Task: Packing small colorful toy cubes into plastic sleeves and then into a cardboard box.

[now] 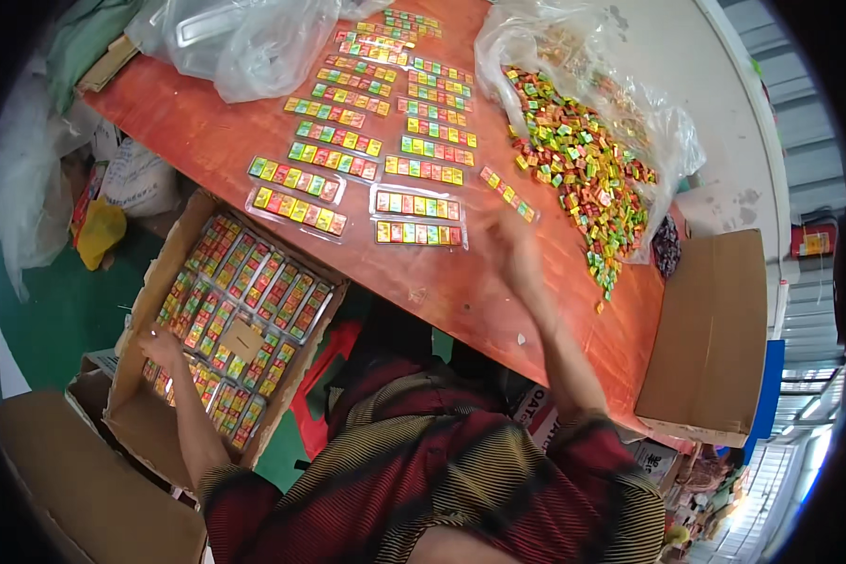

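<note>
My left hand is inside an open cardboard box, at its left wall, over rows of clear trays packed with small coloured pieces. Its fingers are curled in, and what they hold, if anything, is hidden. My right hand is over the red table, smeared by motion. Just beyond it lies a narrow tray of coloured pieces; I cannot tell if the fingers touch it. Left of that hand, two filled trays lie together, with more filled trays in two columns behind.
A heap of loose wrapped pieces spills from a clear plastic bag at the right. More clear plastic lies at the far left. An upright cardboard box stands on the right edge. A red stool is beside the packed box.
</note>
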Demonstrator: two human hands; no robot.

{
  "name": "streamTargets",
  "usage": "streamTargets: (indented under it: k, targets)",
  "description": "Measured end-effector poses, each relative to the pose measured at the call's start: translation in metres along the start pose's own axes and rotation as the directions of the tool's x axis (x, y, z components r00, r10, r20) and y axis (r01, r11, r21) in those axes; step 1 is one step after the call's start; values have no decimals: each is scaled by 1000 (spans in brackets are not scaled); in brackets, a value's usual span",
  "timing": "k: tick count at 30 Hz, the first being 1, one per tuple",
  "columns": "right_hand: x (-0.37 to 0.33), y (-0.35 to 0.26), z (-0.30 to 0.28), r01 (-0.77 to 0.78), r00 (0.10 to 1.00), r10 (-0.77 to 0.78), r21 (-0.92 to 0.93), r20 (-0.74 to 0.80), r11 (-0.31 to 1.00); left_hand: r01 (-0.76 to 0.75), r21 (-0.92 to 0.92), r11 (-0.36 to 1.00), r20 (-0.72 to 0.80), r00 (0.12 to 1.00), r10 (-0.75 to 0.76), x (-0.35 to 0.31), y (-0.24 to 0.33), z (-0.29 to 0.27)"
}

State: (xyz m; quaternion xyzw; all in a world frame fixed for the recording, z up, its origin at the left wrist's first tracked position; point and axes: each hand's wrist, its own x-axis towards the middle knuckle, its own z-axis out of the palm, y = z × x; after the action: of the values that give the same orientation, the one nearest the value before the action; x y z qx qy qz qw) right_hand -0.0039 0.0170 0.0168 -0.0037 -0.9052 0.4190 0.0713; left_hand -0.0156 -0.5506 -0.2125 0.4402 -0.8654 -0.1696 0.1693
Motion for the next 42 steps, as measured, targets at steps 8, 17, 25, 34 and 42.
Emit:
streamTargets:
  k: [8,17,25,34,42]
  targets:
    - [50,57,-38,-185,966,14,-657,-257,731,-621,-633,461,-116,665,737,-149,196,-142]
    - [41,72,-45,-63,976,3,-271,-216,961,-904,-427,31,111,-19,994,-251,327,-114]
    - [33,21,-27,-121,983,112,57,147,991,-825,-543,-155,6,-189,982,-258,307,-115]
    - [28,-9,23,232,972,-228,-375,55,897,-204,-767,608,456,494,740,-281,245,-169]
    - [23,-27,26,5,965,55,-231,255,973,642,-510,572,856,317,408,-284,249,-167]
